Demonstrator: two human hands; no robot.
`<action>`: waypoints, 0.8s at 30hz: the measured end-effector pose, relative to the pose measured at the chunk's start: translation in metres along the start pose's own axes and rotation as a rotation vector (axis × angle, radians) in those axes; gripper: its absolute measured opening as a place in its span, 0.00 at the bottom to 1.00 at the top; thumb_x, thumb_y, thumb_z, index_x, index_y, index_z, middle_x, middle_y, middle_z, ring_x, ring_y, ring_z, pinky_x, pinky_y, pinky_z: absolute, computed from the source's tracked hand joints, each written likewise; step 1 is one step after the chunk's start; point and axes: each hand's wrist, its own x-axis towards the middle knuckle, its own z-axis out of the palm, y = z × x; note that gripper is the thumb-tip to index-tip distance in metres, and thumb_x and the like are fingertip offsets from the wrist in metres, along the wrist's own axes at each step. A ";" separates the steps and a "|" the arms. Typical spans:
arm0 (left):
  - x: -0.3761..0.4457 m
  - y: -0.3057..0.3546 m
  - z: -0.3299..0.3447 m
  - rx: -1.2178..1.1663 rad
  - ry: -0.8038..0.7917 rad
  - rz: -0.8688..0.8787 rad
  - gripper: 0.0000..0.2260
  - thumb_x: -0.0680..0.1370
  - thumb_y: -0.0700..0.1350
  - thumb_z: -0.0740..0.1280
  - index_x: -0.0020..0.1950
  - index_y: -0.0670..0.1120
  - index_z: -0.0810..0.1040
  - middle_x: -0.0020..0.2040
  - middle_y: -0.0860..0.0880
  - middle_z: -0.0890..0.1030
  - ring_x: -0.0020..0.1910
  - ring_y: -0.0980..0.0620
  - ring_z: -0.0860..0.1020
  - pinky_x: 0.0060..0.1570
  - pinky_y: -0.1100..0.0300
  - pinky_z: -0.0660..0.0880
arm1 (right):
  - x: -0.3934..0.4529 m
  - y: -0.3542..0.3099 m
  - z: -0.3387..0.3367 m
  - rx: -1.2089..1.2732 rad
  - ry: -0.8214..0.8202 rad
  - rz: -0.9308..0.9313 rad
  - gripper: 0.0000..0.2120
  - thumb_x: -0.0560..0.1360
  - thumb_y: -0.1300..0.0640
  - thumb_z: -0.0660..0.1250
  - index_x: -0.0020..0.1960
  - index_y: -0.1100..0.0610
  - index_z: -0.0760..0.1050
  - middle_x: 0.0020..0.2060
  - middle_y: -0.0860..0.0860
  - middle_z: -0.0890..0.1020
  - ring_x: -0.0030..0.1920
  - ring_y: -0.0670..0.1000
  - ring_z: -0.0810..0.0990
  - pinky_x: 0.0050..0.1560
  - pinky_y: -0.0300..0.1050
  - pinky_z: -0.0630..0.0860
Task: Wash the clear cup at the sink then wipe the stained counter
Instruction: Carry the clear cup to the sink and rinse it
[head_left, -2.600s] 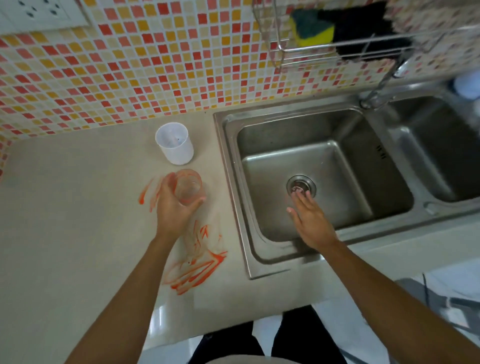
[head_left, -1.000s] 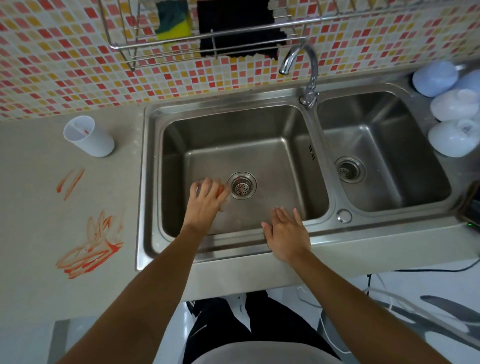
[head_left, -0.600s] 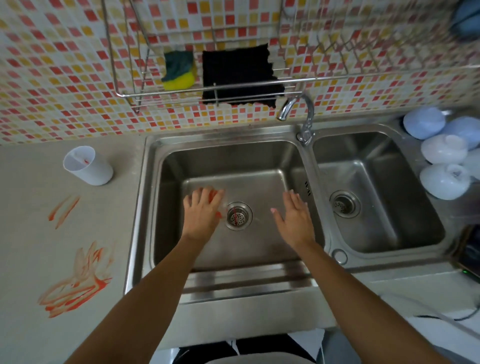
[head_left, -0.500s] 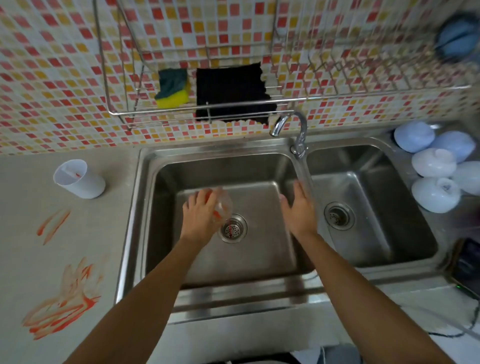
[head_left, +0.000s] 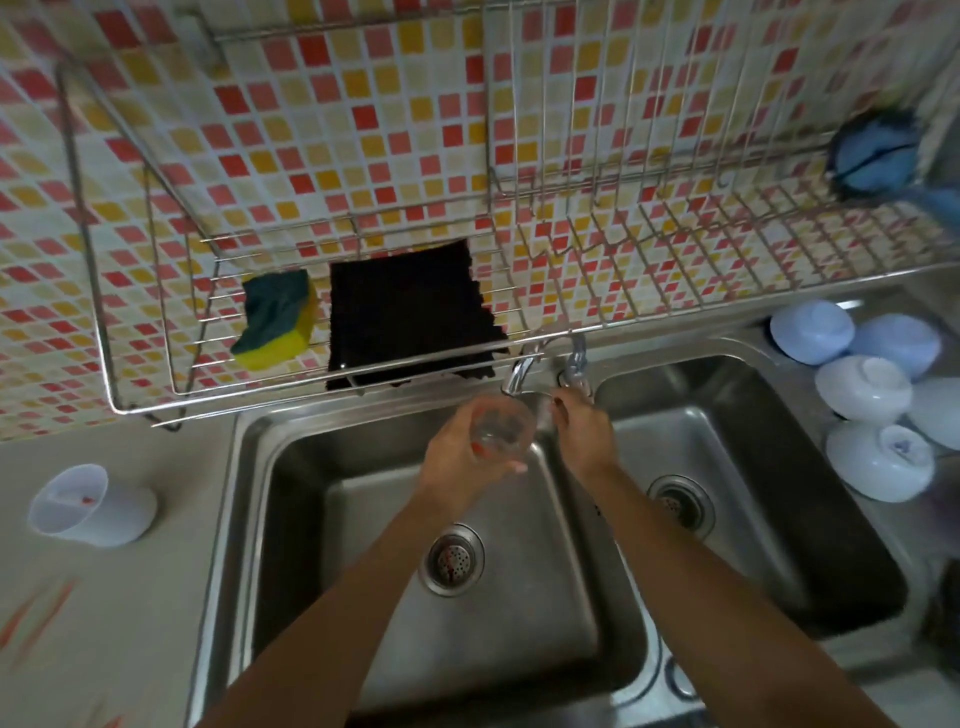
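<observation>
A beige counter (head_left: 119, 613) carries a double stainless sink (head_left: 228, 519) set into it. On the counter's left part a white plastic cup (head_left: 85, 506) stands tilted toward the camera, and orange-red smears (head_left: 36, 616) mark the surface nearer the front edge. Right of the sink, several pale blue and white rounded items (head_left: 862, 389), possibly upturned bowls, sit clustered and touching one another.
</observation>
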 end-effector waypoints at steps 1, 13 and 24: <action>0.003 0.004 0.001 0.003 0.000 -0.003 0.32 0.61 0.40 0.82 0.59 0.58 0.72 0.46 0.65 0.81 0.40 0.68 0.80 0.42 0.76 0.73 | 0.000 0.001 0.003 -0.011 0.002 -0.010 0.09 0.81 0.59 0.60 0.58 0.54 0.76 0.46 0.57 0.81 0.42 0.57 0.82 0.47 0.55 0.82; 0.003 0.002 0.022 0.055 0.023 -0.036 0.35 0.60 0.50 0.82 0.63 0.54 0.72 0.52 0.58 0.81 0.48 0.67 0.79 0.48 0.75 0.72 | 0.006 0.014 0.001 -0.015 -0.020 -0.137 0.07 0.78 0.61 0.63 0.55 0.57 0.78 0.49 0.56 0.82 0.45 0.57 0.82 0.47 0.50 0.80; -0.006 0.005 0.024 0.037 0.023 -0.047 0.31 0.62 0.46 0.82 0.61 0.51 0.73 0.43 0.61 0.78 0.41 0.71 0.76 0.39 0.79 0.69 | 0.010 0.016 -0.002 -0.012 -0.045 -0.166 0.04 0.77 0.61 0.65 0.51 0.59 0.78 0.47 0.56 0.83 0.45 0.57 0.82 0.47 0.54 0.80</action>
